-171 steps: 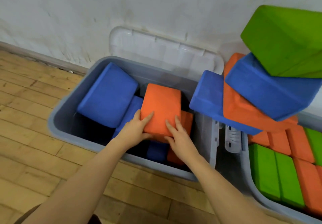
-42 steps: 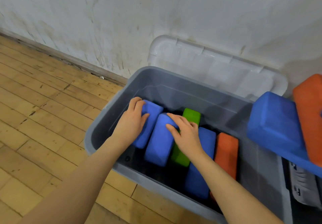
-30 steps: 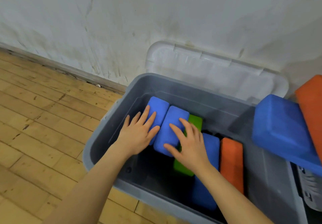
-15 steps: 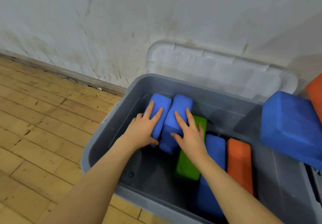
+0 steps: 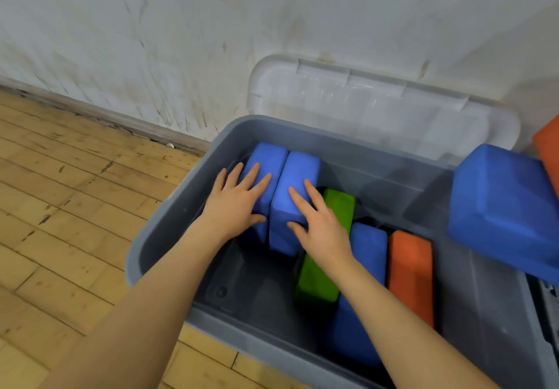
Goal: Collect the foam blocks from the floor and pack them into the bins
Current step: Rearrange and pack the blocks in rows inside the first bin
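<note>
Foam blocks are seen standing on edge inside the grey bin: two blue blocks side by side at the far left corner, then a green block, another blue block and an orange block. The left hand is laid flat, fingers spread, on the leftmost blue one; the right hand is pressed flat on its neighbour. A large blue block is perched over the bin's right rim. A clear lid is leaned against the wall.

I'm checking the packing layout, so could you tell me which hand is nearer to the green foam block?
Right. The right hand lies partly over the green foam block; the left hand rests on a blue block farther left.
</note>
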`<state>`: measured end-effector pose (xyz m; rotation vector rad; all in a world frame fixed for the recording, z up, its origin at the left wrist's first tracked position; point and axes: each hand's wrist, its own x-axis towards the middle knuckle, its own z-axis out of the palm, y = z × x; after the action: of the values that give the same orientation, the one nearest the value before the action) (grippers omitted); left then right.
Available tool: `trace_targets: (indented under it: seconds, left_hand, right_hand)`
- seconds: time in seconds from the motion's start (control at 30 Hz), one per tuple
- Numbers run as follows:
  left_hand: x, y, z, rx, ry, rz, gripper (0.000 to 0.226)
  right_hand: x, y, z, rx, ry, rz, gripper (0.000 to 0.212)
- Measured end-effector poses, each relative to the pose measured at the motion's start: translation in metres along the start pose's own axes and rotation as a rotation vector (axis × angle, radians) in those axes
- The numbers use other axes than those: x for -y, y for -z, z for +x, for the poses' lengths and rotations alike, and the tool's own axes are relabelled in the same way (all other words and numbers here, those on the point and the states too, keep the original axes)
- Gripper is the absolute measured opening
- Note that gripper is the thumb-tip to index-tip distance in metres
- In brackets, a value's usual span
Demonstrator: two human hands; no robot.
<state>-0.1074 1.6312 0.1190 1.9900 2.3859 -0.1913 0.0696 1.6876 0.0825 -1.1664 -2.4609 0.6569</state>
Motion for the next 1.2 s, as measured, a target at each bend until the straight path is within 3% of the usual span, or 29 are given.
trace_targets:
  seconds: [0.13,0.23,0.37,0.5,0.6,0.77,0.97,1.07,1.2]
  left_hand:
    - [-0.032,0.019,-0.027,-0.033,0.005,-0.194,0.078]
    - [-0.066,0.025,-0.039,-0.094,-0.132,-0.269,0.071]
    - [-0.102,0.019,-0.046,0.081,-0.190,-0.228,0.063]
    - [-0.132,0.009,-0.053,0.187,-0.117,-0.146,0.054]
    - [-0.146,0.004,-0.055,0.218,-0.110,-0.092,0.059]
    - [-0.136,-0.007,-0.052,0.395,-0.146,-0.002,0.071]
    - [-0.122,-0.015,-0.046,0.468,-0.297,0.034,0.077]
    - [-0.112,-0.015,-0.035,0.373,-0.441,0.132,0.082]
    - [-0.105,-0.026,-0.032,0.288,-0.546,0.189,0.081]
  right_hand:
    - [-0.015,0.032,-0.030,0.035,-0.030,0.093,0.072]
    - [-0.036,0.053,-0.056,0.115,0.005,-0.031,0.062]
    - [-0.062,0.072,-0.083,0.311,0.026,-0.139,0.056]
    - [-0.076,0.068,-0.099,0.580,0.031,-0.305,0.071]
    - [-0.079,0.060,-0.101,0.664,0.023,-0.353,0.076]
    - [-0.084,0.057,-0.106,0.783,-0.014,-0.351,0.114]
    - [-0.080,0.052,-0.109,0.767,-0.016,-0.404,0.131]
    - [-0.074,0.046,-0.109,0.721,0.016,-0.499,0.133]
    - [-0.067,0.053,-0.108,0.662,0.006,-0.535,0.121]
